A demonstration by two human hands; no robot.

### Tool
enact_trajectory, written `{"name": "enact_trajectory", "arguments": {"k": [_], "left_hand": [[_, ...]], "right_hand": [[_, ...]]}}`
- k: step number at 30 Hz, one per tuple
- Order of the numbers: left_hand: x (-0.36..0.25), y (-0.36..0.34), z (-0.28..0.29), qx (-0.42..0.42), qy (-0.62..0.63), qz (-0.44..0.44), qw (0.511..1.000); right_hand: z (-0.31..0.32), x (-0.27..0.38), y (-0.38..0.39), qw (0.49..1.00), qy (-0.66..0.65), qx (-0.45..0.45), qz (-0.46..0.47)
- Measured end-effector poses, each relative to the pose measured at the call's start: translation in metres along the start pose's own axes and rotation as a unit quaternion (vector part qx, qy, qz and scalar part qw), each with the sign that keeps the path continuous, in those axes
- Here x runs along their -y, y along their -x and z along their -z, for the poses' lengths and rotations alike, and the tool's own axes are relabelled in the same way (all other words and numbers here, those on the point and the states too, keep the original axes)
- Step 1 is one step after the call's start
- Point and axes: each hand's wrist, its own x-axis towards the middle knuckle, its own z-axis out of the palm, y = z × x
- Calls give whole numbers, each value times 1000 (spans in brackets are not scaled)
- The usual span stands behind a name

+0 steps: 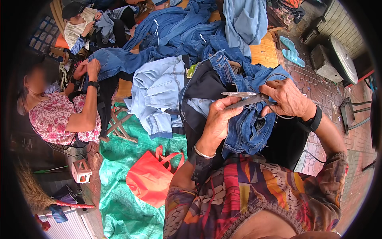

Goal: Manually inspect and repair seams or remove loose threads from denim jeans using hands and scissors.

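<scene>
My right hand (pixel 288 97) grips a pair of scissors (pixel 254 99) with large dark loop handles. The blades are spread apart and point to the left. At their tips is my left hand (pixel 217 123), its fingers curled and thumb up against the lower blade. What its fingers pinch, if anything, is hidden. Blue jeans (pixel 252 133) lie bunched on my lap beneath both hands. Dark cloth (pixel 201 85) and a light blue denim piece (pixel 157 89) lie just beyond and to the left.
A heap of denim (pixel 175 30) covers the low table ahead. Two people sit at the left, handling denim. A red tote bag (pixel 149 177) rests on a green tarp (pixel 119 159). Light blue slippers (pixel 292 51) and a metal stand (pixel 354 113) are at the right.
</scene>
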Motion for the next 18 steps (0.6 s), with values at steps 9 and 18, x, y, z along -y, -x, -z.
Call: {"name": "enact_trajectory", "arguments": {"k": [9, 18], "left_hand": [[0, -2, 2, 10, 3, 5, 1000], [1, -6, 3, 22, -15, 8, 1000]], "right_hand": [[0, 0, 0, 999, -43, -8, -3], [-1, -2, 2, 1000, -29, 3, -4]]}}
